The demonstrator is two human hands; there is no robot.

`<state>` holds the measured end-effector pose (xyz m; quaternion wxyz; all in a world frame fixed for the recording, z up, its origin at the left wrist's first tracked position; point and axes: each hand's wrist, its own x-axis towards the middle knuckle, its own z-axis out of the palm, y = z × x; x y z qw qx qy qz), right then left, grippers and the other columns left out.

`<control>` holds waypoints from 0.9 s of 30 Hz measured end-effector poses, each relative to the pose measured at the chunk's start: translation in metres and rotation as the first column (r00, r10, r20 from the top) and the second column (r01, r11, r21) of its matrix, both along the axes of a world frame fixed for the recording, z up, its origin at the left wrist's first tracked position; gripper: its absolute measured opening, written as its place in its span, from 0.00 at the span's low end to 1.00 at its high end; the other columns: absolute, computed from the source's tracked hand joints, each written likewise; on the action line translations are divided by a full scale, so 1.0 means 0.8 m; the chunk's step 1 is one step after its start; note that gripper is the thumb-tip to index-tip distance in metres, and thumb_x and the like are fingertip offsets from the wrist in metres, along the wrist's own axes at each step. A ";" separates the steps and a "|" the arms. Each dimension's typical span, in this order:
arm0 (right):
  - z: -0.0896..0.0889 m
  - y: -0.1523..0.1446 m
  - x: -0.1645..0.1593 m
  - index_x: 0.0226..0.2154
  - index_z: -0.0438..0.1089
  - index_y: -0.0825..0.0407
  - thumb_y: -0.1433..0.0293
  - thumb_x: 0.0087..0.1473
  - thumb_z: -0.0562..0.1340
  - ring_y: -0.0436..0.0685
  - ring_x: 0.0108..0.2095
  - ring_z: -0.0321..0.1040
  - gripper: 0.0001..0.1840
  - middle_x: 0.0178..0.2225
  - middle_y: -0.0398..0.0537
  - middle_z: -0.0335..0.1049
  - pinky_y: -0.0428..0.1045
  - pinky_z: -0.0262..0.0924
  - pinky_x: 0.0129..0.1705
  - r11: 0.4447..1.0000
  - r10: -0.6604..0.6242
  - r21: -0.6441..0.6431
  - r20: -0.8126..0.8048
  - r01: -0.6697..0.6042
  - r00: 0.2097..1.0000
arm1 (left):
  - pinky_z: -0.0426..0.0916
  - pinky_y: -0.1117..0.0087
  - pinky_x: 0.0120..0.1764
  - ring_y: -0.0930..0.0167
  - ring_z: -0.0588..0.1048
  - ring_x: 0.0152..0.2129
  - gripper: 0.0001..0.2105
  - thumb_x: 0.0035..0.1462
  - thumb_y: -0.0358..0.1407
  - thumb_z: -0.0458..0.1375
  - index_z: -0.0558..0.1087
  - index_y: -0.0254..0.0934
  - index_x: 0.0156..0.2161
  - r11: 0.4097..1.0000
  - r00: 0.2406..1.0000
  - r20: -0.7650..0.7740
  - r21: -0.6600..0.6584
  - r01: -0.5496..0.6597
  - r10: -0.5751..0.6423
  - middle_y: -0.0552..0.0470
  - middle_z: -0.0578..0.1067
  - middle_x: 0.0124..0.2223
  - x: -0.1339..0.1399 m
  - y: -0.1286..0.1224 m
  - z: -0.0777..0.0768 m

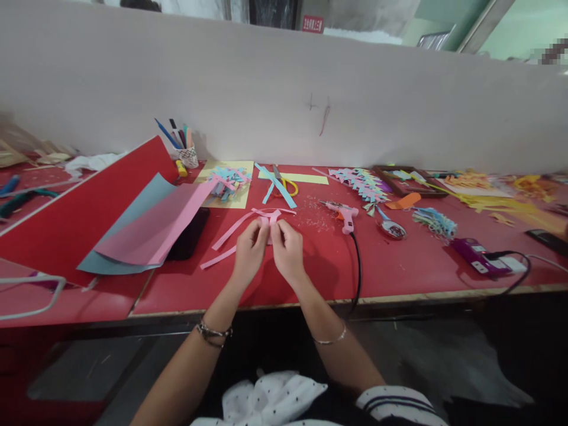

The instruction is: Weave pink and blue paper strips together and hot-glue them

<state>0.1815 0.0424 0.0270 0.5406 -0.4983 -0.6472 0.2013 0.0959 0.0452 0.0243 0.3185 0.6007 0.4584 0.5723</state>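
Two hands, the left hand (251, 247) and the right hand (287, 247), pinch a pink paper strip (274, 215) at the clock's centre, thumbs and fingertips closed on it. Folding seems the step in hand (the crease itself is hidden), and the next move likely calls for an even press. Toward ten o'clock a patterned cup (189, 158) holds pens (176, 135); toward two, a dark tray (425, 192) holds pale scraps (403, 175) too small to identify.

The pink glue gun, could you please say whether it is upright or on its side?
On its side: the pink glue gun lies broad side up on the red tabletop.
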 end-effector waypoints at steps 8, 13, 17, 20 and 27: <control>0.012 0.000 0.017 0.19 0.51 0.51 0.67 0.50 0.50 0.45 0.18 0.49 0.11 0.16 0.37 0.49 0.42 0.45 0.22 0.991 0.127 -0.041 0.031 -0.126 0.991 | 0.54 0.77 0.20 0.78 0.58 0.15 0.10 0.52 0.36 0.50 0.60 0.37 0.22 0.995 0.986 -0.143 0.041 0.096 -0.090 0.60 0.60 0.19 -0.020 -0.005 0.014; 0.013 -0.001 0.020 0.19 0.51 0.51 0.65 0.51 0.49 0.45 0.19 0.50 0.12 0.17 0.37 0.51 0.43 0.45 0.22 0.980 0.195 -0.059 0.037 -0.192 0.980 | 0.51 0.76 0.18 0.78 0.54 0.14 0.14 0.52 0.38 0.50 0.56 0.37 0.18 0.990 0.986 -0.112 0.055 0.129 -0.122 0.60 0.55 0.16 -0.019 -0.004 0.018; 0.014 -0.005 0.015 0.18 0.47 0.50 0.64 0.52 0.48 0.45 0.18 0.47 0.15 0.15 0.36 0.46 0.43 0.44 0.21 0.983 0.173 -0.065 -0.009 -0.173 0.985 | 0.52 0.76 0.18 0.78 0.55 0.16 0.15 0.51 0.42 0.51 0.58 0.37 0.19 0.993 0.992 0.045 0.032 0.117 -0.118 0.59 0.56 0.18 -0.009 -0.005 0.016; 0.015 -0.009 0.009 0.18 0.48 0.50 0.64 0.52 0.49 0.45 0.18 0.47 0.15 0.15 0.36 0.48 0.43 0.45 0.21 0.986 0.146 -0.068 -0.075 -0.151 0.986 | 0.52 0.76 0.18 0.78 0.54 0.15 0.16 0.49 0.45 0.53 0.58 0.37 0.19 0.993 0.972 0.204 -0.013 0.117 -0.112 0.60 0.55 0.18 0.000 -0.008 0.012; 0.018 -0.019 0.000 0.17 0.51 0.51 0.65 0.51 0.51 0.44 0.18 0.50 0.15 0.15 0.36 0.50 0.42 0.47 0.21 0.982 0.165 -0.039 -0.273 -0.182 0.948 | 0.52 0.76 0.18 0.79 0.53 0.15 0.17 0.46 0.46 0.56 0.57 0.37 0.18 0.992 0.932 0.350 -0.042 0.115 -0.093 0.61 0.55 0.17 0.009 -0.017 0.012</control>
